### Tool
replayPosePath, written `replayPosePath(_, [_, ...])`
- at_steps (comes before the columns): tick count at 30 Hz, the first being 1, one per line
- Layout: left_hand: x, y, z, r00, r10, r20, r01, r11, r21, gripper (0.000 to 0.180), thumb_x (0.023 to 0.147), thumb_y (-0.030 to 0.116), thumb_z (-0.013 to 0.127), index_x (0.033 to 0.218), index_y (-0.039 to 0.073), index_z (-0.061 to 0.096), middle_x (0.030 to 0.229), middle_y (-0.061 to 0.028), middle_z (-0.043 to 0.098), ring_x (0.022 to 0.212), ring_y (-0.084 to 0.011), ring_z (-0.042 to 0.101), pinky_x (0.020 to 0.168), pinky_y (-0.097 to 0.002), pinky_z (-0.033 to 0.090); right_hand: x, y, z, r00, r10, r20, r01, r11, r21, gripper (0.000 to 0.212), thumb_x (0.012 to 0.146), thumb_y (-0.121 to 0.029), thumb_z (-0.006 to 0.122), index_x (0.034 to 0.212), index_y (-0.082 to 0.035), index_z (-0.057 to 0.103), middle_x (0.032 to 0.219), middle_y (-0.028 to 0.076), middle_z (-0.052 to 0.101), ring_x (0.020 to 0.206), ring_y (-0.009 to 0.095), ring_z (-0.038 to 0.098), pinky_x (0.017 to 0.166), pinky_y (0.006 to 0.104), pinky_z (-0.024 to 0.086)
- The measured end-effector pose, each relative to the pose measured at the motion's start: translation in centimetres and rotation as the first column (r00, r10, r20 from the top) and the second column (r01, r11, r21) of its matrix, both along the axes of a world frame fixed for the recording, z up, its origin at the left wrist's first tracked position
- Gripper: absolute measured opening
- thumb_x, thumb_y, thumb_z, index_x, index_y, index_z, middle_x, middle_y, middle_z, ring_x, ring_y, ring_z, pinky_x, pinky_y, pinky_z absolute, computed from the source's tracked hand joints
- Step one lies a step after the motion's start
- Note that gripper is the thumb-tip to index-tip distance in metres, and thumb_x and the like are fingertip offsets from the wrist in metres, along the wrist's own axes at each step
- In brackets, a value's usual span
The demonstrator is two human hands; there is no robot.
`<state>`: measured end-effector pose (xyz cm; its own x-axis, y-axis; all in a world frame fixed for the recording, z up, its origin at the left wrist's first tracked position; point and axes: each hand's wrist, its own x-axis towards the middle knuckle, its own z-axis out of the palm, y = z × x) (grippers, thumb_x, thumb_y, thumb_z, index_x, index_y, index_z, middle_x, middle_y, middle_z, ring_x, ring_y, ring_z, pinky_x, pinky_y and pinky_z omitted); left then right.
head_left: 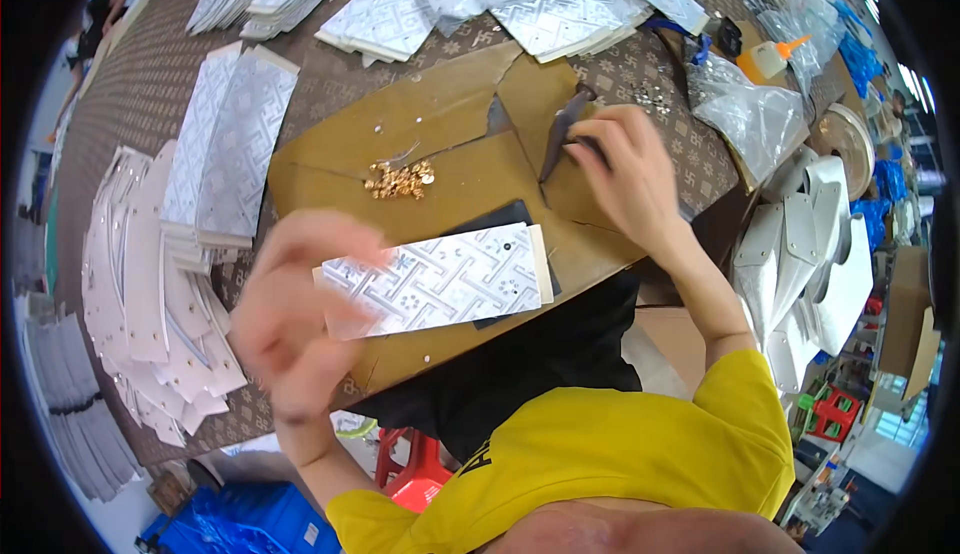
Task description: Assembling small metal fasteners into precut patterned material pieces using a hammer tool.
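Observation:
A flat panel (460, 279) with a white and silver pattern lies on the brown board (330, 209) in front of me. A cream layer shows at its ends, and a dark flat sheet (497, 216) sits partly beneath it. My left hand (300, 294), smeared by motion, is over the panel's left end; its fingers are too blurred to read. At the board's far right, my right hand (640, 179) is closed on a dark, narrow, pointed tool (562, 139), whose kind I cannot make out. Beyond the panel is a small heap of gold-coloured metal fasteners (400, 180).
Stacked patterned panels (225, 144) stand at left, beside a pile of pale pieces with studs (150, 284). More panels (390, 14) line the far side. An orange-capped bottle (768, 59), plastic bags (755, 114) and white folded pieces (800, 244) are at right.

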<state>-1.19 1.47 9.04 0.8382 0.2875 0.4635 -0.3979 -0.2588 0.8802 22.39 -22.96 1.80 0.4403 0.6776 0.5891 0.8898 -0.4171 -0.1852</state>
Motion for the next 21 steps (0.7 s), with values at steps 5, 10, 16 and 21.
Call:
replayPosePath(5, [-4.6,-2.1,7.9,0.963,-0.228,0.142,0.251,0.953,-0.171,0.027,0.1,0.042,0.058,0.084,0.021,0.066,0.099,-0.0153,0.065,0.094,-0.0296,0.056,0.084,-0.0434,0.048,-2.7,7.2,-0.7,0.895,0.345,-0.283,-0.352,0.935,0.026,0.013,0.089,-0.014,0.075,0.099,-0.009,0.07,0.096,0.009,0.064,0.091,0.032,0.067,0.077,0.0426,0.055])
replayPosePath(10, [-3.7,-3.6,6.2,0.895,-0.286,0.341,0.349,0.927,-0.136,0.017,0.093,0.04,0.069,0.093,0.025,0.063,0.103,-0.0101,0.058,0.1,-0.0254,0.051,0.087,-0.041,0.042,-3.5,11.2,-3.4,0.856,0.376,-0.354,-0.414,0.91,-0.035,0.011,0.091,-0.016,0.074,0.099,-0.01,0.07,0.093,0.008,0.062,0.09,0.031,0.066,0.076,0.0431,0.055])
replayPosePath(16, [-4.8,-5.4,7.8,0.982,-0.089,0.169,0.121,0.974,-0.191,0.02,0.087,0.023,0.08,0.096,0.024,0.062,0.102,-0.0142,0.058,0.095,-0.0278,0.054,0.085,-0.0396,0.045,-3.6,11.2,-4.5,0.864,0.402,-0.303,-0.414,0.91,0.027,0.013,0.089,-0.016,0.075,0.1,-0.01,0.07,0.095,0.007,0.061,0.094,0.029,0.065,0.077,0.041,0.054])
replayPosePath(21, [-4.3,-3.3,7.5,0.954,-0.241,0.175,0.276,0.937,-0.215,0.02,0.087,0.029,0.081,0.092,0.022,0.063,0.1,-0.0155,0.059,0.094,-0.0287,0.055,0.085,-0.0397,0.046,-3.9,11.4,-5.1,0.867,0.435,-0.241,-0.444,0.896,0.019,0.015,0.087,-0.015,0.078,0.098,-0.011,0.068,0.096,0.007,0.058,0.092,0.029,0.062,0.076,0.0405,0.053])
